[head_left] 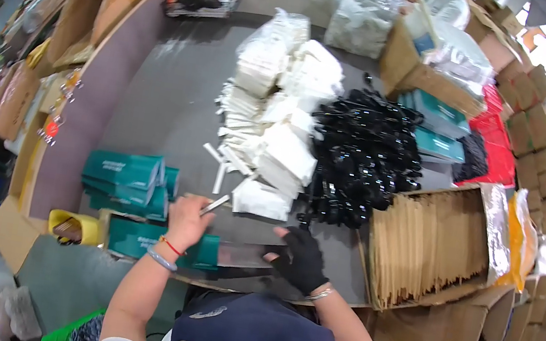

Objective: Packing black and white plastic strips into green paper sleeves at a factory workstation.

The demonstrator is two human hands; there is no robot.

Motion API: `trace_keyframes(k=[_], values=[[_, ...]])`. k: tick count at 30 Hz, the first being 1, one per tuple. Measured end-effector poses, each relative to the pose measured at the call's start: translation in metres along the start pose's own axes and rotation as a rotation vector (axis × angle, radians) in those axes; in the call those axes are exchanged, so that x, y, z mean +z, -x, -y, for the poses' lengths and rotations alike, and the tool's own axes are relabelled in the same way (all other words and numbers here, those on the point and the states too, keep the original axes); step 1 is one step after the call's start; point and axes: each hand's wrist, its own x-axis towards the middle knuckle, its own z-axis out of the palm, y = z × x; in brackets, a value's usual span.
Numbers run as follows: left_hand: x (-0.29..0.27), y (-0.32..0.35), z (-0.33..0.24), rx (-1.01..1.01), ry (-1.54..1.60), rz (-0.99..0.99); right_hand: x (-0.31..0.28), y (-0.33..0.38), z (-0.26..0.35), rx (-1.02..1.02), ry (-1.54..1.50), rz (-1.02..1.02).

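My left hand (186, 220), bare with a red string and a bangle at the wrist, pinches a narrow white strip (215, 203) above the near edge of the table. Below it lies a flat teal package (133, 239), with a clear sleeve (244, 254) extending to its right. My right hand (302, 259), in a black glove with bare fingertips, is over the sleeve's right end, thumb and fingers apart. Ahead of my hands are a pile of white strips and packets (272, 128) and a heap of glossy black pieces (364, 156), whose kind I cannot make out.
Teal packages (122, 176) are stacked at the left beside a yellow container (74, 228). On the right stands a carton (429, 245) packed with brown upright pieces. A raised grey rim (96, 92) borders the table; more teal boxes (442, 115) and a red crate (495, 141) sit farther right.
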Motion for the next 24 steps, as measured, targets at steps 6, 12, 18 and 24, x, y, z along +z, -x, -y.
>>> trace_keyframes(k=[6,12,18,24], values=[[0.001,-0.027,0.019,-0.113,-0.111,0.161,-0.122,0.082,-0.144,0.532,0.34,-0.661],[0.003,-0.033,0.009,-0.126,0.14,0.165,-0.2,0.137,-0.205,0.81,0.73,-0.488],[0.028,-0.04,-0.04,0.396,0.233,-0.06,-0.203,0.11,-0.183,0.939,0.699,-0.361],[0.04,-0.044,-0.045,0.421,0.077,-0.014,-0.201,0.123,-0.196,0.946,0.726,-0.327]])
